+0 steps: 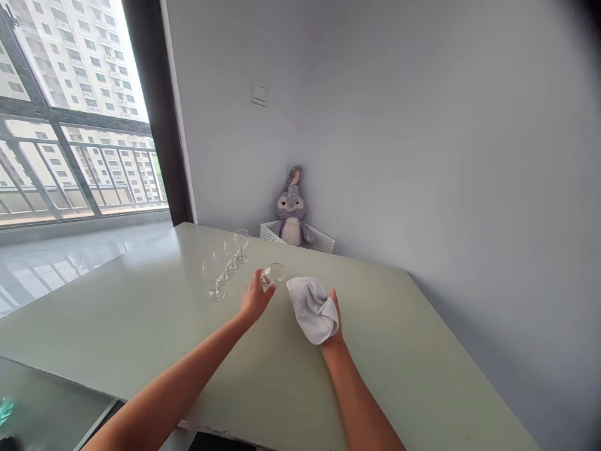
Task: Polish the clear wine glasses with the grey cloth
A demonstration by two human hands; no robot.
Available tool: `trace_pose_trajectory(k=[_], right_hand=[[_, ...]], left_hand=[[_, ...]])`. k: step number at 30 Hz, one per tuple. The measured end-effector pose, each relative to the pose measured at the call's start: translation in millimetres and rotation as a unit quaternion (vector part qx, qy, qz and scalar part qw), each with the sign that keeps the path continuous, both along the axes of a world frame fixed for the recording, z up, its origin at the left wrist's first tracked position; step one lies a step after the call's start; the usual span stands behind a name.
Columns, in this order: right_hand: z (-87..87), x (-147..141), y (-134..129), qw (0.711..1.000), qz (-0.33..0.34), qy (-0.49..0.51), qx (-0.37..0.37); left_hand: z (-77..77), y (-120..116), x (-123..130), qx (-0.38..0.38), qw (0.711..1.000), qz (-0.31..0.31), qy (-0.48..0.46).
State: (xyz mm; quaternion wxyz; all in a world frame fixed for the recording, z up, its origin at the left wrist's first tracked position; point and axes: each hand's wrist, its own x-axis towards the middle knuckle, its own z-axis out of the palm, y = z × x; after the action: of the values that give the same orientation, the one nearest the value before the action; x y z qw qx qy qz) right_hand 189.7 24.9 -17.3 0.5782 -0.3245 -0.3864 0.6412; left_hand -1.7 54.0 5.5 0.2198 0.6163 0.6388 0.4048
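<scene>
Left hand (255, 297): fingers closed on a clear stemmed glass (273, 275), held tilted above the middle of the desk (375, 351); which end of the glass faces right is hard to tell.
Right hand (337, 333): holds a white cloth (310, 310), which covers most of the fingers; the thumb stands clear at its edge.
Gap: the cloth is near the held glass but apart from it, with no contact between them.
Stage: one glass is in hand; four standing glasses (226, 277) are out of the hands. Whether these four have already been handled cannot be told.
Row: the four stand upright to the left of the held glass, in a line running away from the viewer.
Glass: thin, transparent and colourless; rounded bowls on short stems and flat, circular feet.
Cloth: soft, matt fabric, loosely bunched, with deep creases and a folded-over corner.
Desk: smooth, pale green top with a light sheen and straight edges.
Background: a grey-purple plush rabbit (292, 213), fuzzy and long-eared, sits in a white perforated basket (323, 240) beyond the far edge.
</scene>
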Motion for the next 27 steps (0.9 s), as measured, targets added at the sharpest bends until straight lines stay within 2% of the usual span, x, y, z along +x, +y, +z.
trace_pose_trajectory(k=[3, 6, 9, 11, 12, 14, 16, 18, 22, 27], right_hand=[[5.1, 10, 2, 0.991, -0.063, 0.087, -0.076], [6.8, 15, 5, 0.971, -0.196, 0.069, -0.12], [10.6, 8, 1, 0.943, -0.324, -0.045, -0.06], [14.9, -3, -8, 0.925, -0.347, -0.152, 0.042], [16.9, -11, -13, 0.915, -0.328, -0.213, 0.101], [19.3, -26, -22, 0.886, -0.246, -0.332, 0.21], [18.5, -38, -27, 0.856, -0.152, -0.413, 0.27], [15.4, -44, -28, 0.859, -0.102, -0.423, 0.271], [9.4, -39, -20, 0.913, -0.063, -0.357, 0.186], [5.9, -35, -17, 0.905, -0.06, -0.384, 0.172]], left_hand=[[-11.2, 13, 11, 0.033, 0.998, 0.002, 0.053], [-30.0, 15, 14, 0.037, 0.997, -0.003, 0.07], [-43.7, 12, 13, 0.035, 0.996, -0.02, 0.085], [-47.1, 10, 12, 0.038, 0.995, -0.025, 0.091], [-47.1, 9, 13, 0.039, 0.995, -0.027, 0.093], [-44.7, 6, 13, 0.034, 0.994, -0.038, 0.1], [-40.8, 4, 14, 0.027, 0.993, -0.05, 0.107], [-37.3, 3, 13, 0.026, 0.992, -0.055, 0.113], [-37.3, 2, 12, 0.055, 0.987, -0.058, 0.137], [-42.6, -1, 16, 0.112, 0.97, -0.102, 0.188]])
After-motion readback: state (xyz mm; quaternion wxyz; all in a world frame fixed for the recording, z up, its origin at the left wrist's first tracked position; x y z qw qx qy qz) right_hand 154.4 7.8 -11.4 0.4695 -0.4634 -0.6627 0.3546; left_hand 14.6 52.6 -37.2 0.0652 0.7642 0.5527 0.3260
